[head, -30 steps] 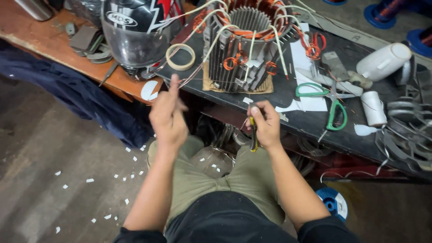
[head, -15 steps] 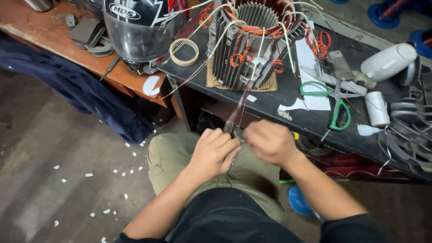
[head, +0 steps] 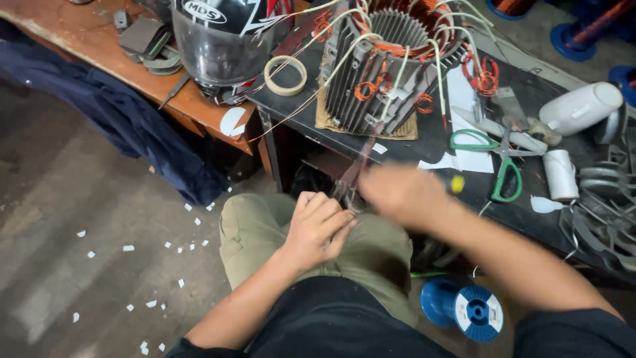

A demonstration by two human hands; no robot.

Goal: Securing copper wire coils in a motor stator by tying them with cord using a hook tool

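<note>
Over the lap, the left hand (head: 318,225) pinched a thin bundle of coppery wire leads (head: 354,169). The right hand (head: 404,192) was blurred, its grip unclear. The leads ran up to a ribbed grey metal motor stator (head: 387,73) on the dark bench (head: 298,109), green-handled scissors (head: 503,159) beside it.

Left hand (head: 319,224) clenched, right hand (head: 397,192) blurred
</note>
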